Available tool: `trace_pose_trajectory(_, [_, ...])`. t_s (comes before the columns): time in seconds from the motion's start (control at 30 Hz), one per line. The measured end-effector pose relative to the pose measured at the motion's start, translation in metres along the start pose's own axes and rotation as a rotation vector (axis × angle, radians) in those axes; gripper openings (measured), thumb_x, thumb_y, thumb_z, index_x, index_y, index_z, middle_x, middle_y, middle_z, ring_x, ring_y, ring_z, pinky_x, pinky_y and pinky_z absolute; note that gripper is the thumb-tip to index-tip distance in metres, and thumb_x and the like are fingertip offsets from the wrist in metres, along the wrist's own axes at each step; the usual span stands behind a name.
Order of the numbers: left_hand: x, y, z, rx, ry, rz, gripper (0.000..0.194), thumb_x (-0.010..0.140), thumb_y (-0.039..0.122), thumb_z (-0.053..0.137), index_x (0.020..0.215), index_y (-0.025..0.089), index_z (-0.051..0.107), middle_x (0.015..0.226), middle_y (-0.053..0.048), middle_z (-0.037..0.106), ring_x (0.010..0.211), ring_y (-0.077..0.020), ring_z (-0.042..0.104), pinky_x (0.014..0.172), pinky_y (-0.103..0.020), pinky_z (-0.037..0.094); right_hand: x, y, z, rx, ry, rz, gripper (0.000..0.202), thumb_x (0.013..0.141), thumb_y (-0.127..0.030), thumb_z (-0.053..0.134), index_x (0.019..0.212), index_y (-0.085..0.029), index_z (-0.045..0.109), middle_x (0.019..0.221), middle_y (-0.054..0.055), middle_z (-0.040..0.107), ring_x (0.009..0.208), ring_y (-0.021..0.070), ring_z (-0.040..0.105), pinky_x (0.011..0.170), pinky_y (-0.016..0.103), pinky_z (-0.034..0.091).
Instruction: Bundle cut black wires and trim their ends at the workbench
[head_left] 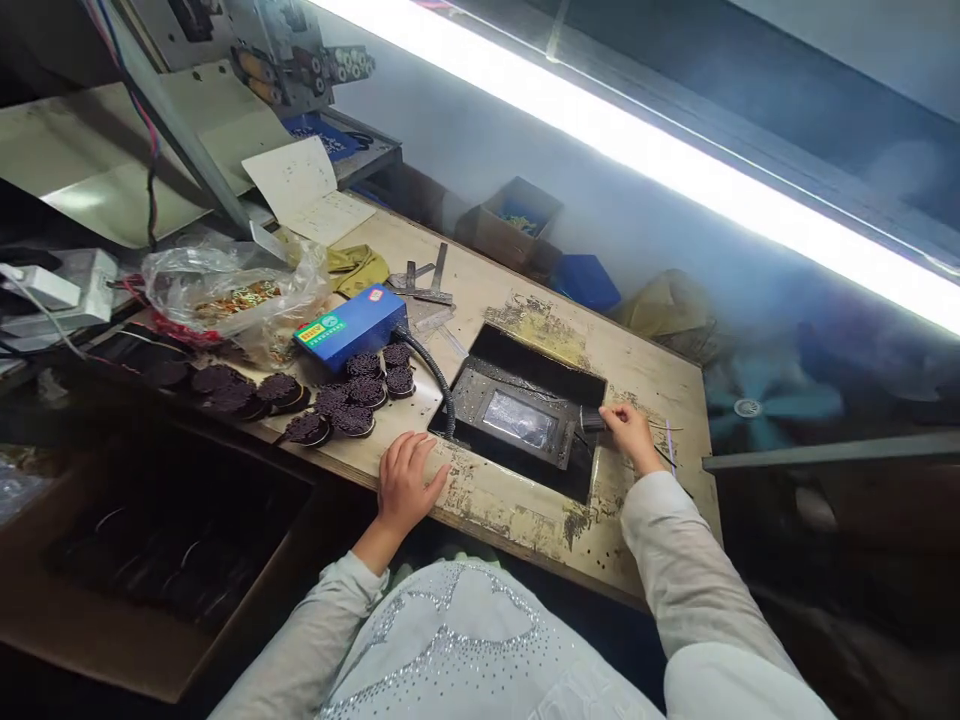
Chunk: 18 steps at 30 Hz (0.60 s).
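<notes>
My left hand [405,485] lies on the front edge of the wooden workbench [517,525], fingers stretched out and holding nothing. With thumb and fingers pinched, my right hand [632,435] grips a small dark piece [592,419] at the right side of a sunken dark box. Its exact kind I cannot make out. Inside the box sits a metal frame [480,402] around a shiny, silvery rectangular surface [519,418]. A black ribbed hose [435,370] runs from a blue box [352,328] down to the recess. Several round dark bundles [352,400] cluster left of the recess.
A plastic bag of small metallic parts [240,295] and metal squares [431,285] lie on the bench. An open booklet [307,195] stands at the back left. A cardboard box [150,640] is below left, a fan [750,408] at right. A bright tube light [637,130] hangs overhead.
</notes>
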<state>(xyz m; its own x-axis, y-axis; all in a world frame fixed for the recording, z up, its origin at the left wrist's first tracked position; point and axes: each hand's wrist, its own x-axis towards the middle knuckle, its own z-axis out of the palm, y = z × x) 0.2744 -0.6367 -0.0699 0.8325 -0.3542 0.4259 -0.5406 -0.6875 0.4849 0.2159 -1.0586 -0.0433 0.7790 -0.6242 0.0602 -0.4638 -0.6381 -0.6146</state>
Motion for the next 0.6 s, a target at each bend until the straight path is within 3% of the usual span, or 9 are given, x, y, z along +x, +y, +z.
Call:
trace_pose_trajectory(0.23, [0.000, -0.002, 0.001, 0.008, 0.017, 0.032, 0.034, 0.083, 0.035, 0.059, 0.113, 0.018, 0.058, 0.117, -0.013, 0.062, 0.117, -0.0318, 0.050, 0.098, -0.048, 0.040, -0.008, -0.008, -0.007, 0.033, -0.027, 0.066, 0.049, 0.064, -0.070, 0.055, 0.061, -0.021, 0.054, 0.057, 0.003, 0.056, 0.056, 0.0176, 0.048, 0.060, 0.032, 0.038])
trace_pose_trajectory(0.33, [0.002, -0.002, -0.001, -0.020, 0.004, 0.026, 0.035, 0.083, 0.036, 0.059, 0.114, 0.018, 0.059, 0.118, -0.014, 0.062, 0.118, -0.0328, 0.050, 0.098, -0.050, 0.040, -0.012, -0.022, -0.007, 0.060, -0.024, 0.059, 0.049, 0.062, -0.069, 0.059, 0.060, -0.021, 0.054, 0.057, 0.003, 0.055, 0.058, 0.0178, 0.049, 0.061, 0.032, 0.038])
trace_pose_trajectory(0.43, [0.007, 0.010, -0.006, -0.143, -0.049, 0.027, 0.035, 0.082, 0.037, 0.060, 0.111, 0.018, 0.061, 0.114, -0.013, 0.064, 0.114, -0.0317, 0.052, 0.097, -0.050, 0.041, -0.025, -0.054, 0.004, 0.216, -0.065, 0.023, 0.046, 0.067, -0.066, 0.058, 0.069, -0.020, 0.056, 0.062, 0.001, 0.057, 0.057, 0.0157, 0.050, 0.057, 0.029, 0.040])
trace_pose_trajectory(0.53, [0.015, 0.037, -0.007, -0.417, -0.234, -0.005, 0.034, 0.081, 0.042, 0.061, 0.106, 0.019, 0.064, 0.104, -0.011, 0.067, 0.104, -0.0274, 0.058, 0.094, -0.047, 0.045, -0.054, -0.101, 0.029, 0.566, -0.169, 0.054, 0.041, 0.070, -0.061, 0.062, 0.076, -0.021, 0.054, 0.059, -0.005, 0.051, 0.046, 0.0105, 0.042, 0.044, 0.024, 0.034])
trace_pose_trajectory(0.6, [0.022, 0.058, -0.003, -0.634, -0.363, -0.119, 0.041, 0.079, 0.050, 0.063, 0.104, 0.018, 0.066, 0.105, -0.011, 0.067, 0.103, -0.0268, 0.060, 0.092, -0.045, 0.047, -0.081, -0.134, 0.048, 0.771, -0.258, 0.096, 0.038, 0.073, -0.058, 0.065, 0.082, -0.022, 0.054, 0.058, -0.007, 0.048, 0.040, 0.0079, 0.036, 0.036, 0.021, 0.027])
